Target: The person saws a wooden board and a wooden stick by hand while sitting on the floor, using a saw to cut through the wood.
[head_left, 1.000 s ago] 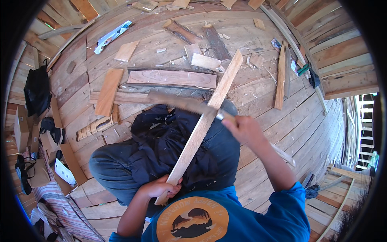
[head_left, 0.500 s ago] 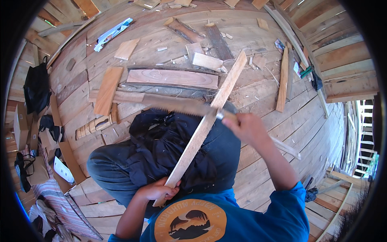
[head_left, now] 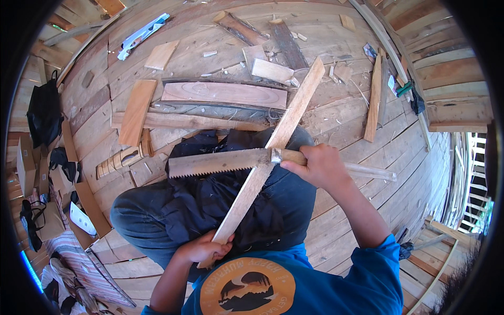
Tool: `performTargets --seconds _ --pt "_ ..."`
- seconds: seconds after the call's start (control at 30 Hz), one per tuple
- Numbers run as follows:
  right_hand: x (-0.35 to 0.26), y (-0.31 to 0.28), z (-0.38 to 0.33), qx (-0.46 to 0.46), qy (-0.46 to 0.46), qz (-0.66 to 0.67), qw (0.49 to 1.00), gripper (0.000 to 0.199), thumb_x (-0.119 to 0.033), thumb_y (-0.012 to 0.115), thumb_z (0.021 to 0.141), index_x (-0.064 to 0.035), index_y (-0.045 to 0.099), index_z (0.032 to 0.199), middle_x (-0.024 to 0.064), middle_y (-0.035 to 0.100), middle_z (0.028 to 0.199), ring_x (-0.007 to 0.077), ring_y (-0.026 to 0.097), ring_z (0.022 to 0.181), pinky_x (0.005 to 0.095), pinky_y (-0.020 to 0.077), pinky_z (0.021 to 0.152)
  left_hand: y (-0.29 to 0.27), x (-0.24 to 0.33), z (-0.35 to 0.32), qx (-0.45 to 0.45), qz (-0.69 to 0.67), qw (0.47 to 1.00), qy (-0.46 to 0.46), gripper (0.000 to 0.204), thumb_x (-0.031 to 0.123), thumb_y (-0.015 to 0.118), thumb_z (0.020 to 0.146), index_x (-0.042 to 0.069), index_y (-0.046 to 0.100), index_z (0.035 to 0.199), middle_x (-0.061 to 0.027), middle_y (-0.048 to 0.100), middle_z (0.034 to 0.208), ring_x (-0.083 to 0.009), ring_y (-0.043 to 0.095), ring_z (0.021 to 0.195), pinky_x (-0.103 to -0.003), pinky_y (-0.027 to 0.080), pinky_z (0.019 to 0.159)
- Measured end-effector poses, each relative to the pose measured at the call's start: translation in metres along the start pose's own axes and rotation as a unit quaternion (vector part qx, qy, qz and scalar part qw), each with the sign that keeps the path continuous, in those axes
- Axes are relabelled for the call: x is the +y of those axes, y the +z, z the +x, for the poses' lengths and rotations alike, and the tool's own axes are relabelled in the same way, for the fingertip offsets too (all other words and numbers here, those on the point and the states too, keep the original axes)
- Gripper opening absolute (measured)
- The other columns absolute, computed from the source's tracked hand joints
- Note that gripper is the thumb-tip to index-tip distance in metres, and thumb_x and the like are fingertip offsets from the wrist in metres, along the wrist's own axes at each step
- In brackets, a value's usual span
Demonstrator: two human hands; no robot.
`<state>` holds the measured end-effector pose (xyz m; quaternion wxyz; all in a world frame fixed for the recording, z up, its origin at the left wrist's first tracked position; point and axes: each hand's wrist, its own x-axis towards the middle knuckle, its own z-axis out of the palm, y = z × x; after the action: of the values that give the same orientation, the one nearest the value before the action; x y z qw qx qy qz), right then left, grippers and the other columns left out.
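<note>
My left hand (head_left: 206, 249) is closed round the near end of a long, narrow wooden strip (head_left: 241, 202), which slants up and to the right across my lap. The strip's far end lies beyond my right knee. In my right hand (head_left: 321, 167) is a handsaw (head_left: 220, 161), gripped by its wooden handle with a metal collar. Its wide toothed blade crosses over the strip and points left, teeth toward me. Under the strip, dark cloth (head_left: 210, 210) lies bunched on my crossed legs.
A pale plank with dark edges (head_left: 226, 95) and a shorter brown board (head_left: 137, 113) lie ahead on the plank floor. Offcuts (head_left: 272, 71) and bark-edged pieces (head_left: 287, 44) are scattered farther off. Leaning boards (head_left: 374, 100) stand at right; cardboard boxes (head_left: 92, 215) and a black bag (head_left: 43, 113) at left.
The saw has swung: its blade, earlier blurred and angled up to the left, now lies nearly level and nearer me. My right hand has shifted slightly; my left keeps its grip.
</note>
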<state>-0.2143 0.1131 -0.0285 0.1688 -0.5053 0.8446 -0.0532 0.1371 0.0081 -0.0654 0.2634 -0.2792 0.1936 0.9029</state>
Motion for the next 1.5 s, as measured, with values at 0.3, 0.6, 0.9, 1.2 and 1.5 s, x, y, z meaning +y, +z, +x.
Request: performTargets --seconds 0.3,0.6,0.9,1.2,1.5 --pt "0.07 -0.035 0.011 0.023 0.161 0.02 0.987 0.074 -0.068 0.054 0.087 0.002 0.064 0.067 0.0219 0.061 0.06 0.0403 0.064 0.062 0.0473 0.0522 0.061 -0.003 -0.002 0.001 0.017 0.027 0.999 -0.02 0.03 0.003 0.06 0.084 0.006 0.044 0.109 0.0001 0.049 0.084 -0.0065 0.045 0.066 -0.022 0.037 0.058" --pt "0.009 -0.008 -0.005 -0.035 0.035 0.041 0.998 0.067 -0.066 0.06 0.083 -0.0011 0.065 0.067 0.0189 0.062 0.06 0.0382 0.067 0.063 0.0471 0.0544 0.059 0.001 -0.002 -0.002 0.045 0.054 0.997 -0.013 0.034 0.004 0.061 0.083 0.006 0.047 0.113 -0.0018 0.052 0.087 -0.0075 0.047 0.065 -0.022 0.038 0.058" --pt "0.088 -0.022 0.022 0.019 0.243 0.067 0.968 0.072 -0.066 0.055 0.088 0.004 0.067 0.073 0.0224 0.063 0.063 0.0378 0.065 0.062 0.0463 0.0517 0.06 0.002 -0.002 -0.004 0.058 0.056 0.997 -0.018 0.031 0.004 0.061 0.083 0.006 0.048 0.111 -0.0019 0.053 0.088 -0.0077 0.047 0.066 -0.023 0.038 0.059" --pt "0.003 -0.007 -0.002 -0.047 0.023 0.025 0.998 0.071 -0.068 0.056 0.085 0.0006 0.068 0.072 0.0219 0.064 0.065 0.0381 0.067 0.066 0.0483 0.054 0.064 -0.002 -0.004 -0.003 0.052 0.07 0.996 -0.021 0.031 0.005 0.061 0.084 0.006 0.047 0.112 -0.0025 0.053 0.087 -0.0079 0.048 0.066 -0.022 0.039 0.059" --pt "0.046 -0.024 0.019 -0.001 0.097 -0.009 0.995 0.07 -0.067 0.056 0.085 0.0006 0.066 0.069 0.0221 0.063 0.063 0.0391 0.068 0.068 0.0483 0.0539 0.065 -0.006 -0.009 0.001 0.036 0.042 0.998 -0.006 0.03 0.003 0.059 0.083 0.005 0.047 0.111 -0.0038 0.054 0.087 -0.0083 0.049 0.066 -0.023 0.04 0.059"
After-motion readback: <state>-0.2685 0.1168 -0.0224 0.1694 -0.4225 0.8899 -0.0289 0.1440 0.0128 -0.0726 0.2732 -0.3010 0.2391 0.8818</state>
